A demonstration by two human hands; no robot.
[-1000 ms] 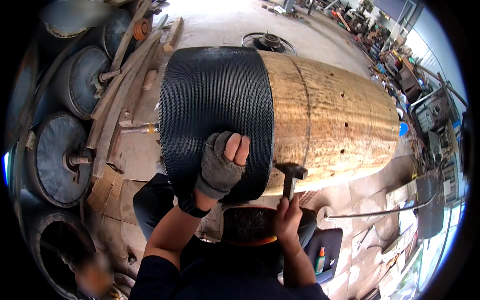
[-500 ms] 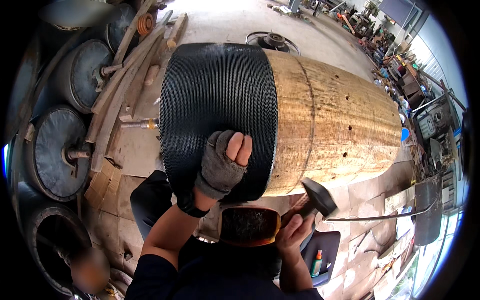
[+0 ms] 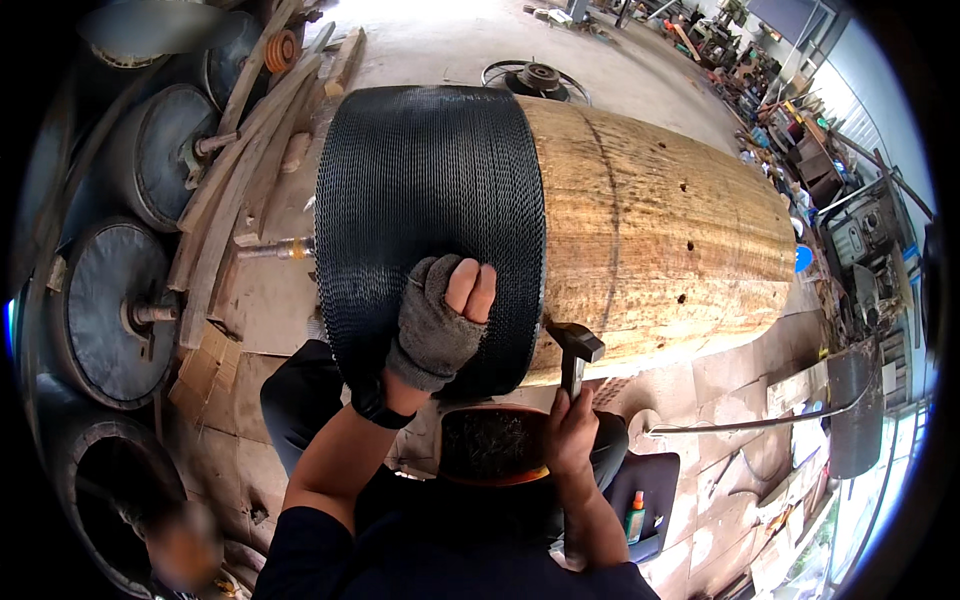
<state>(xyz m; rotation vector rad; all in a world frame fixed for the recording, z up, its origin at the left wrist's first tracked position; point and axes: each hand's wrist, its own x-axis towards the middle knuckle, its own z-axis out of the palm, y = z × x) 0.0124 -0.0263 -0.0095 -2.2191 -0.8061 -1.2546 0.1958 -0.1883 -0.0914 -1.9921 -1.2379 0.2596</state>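
A large wooden drum (image 3: 670,230) lies on its side before me. Ridged black rows, like tightly packed toothed wire, form a covering (image 3: 430,165) round its left part. My left hand (image 3: 440,320), in a grey glove with bare fingertips, is closed against the front of this covering; anything pinched in it is hidden. My right hand (image 3: 571,430) grips a hammer (image 3: 580,345) by the handle, its head raised near the covering's right edge. Between my hands, close to my body, is an open container (image 3: 522,480) with an orange rim, holding thin dark pieces too small to name.
Dark metal drums (image 3: 115,305) line the left side, with long wooden planks (image 3: 235,185) beside them. A wheel (image 3: 541,76) lies beyond the drum. At right are a dark cylinder (image 3: 854,420) and a long rod (image 3: 740,428). A small bottle (image 3: 635,517) stands near my right arm.
My right hand has swung the hammer left and up toward the black covering's edge, turning its head. My left hand stays in the same place on the covering. The view has shifted slightly.
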